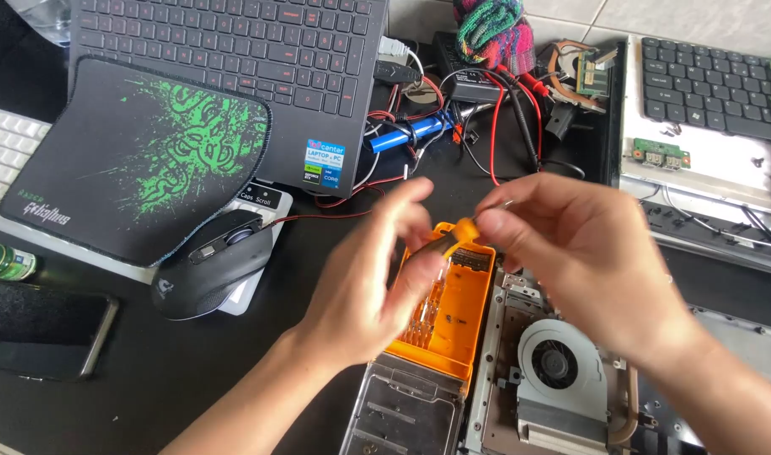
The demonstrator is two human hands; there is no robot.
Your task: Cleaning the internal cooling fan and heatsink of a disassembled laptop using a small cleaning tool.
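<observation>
Small orange-handled screwdriver (pixel 453 234) held between both hands, just above the open orange plastic bit case (pixel 453 316).

The left hand (pixel 364 282) curls its fingers around the tool's dark shaft, and the right hand (pixel 579 253) pinches the orange handle end between thumb and fingertips. Right of the case lies an opened laptop chassis with a round grey cooling fan (pixel 556 366); left of the case sits a black computer mouse (pixel 213 274), and beyond it a black laptop (pixel 234 67) with a black-and-green mouse pad (pixel 141 156) lying over its corner.
</observation>
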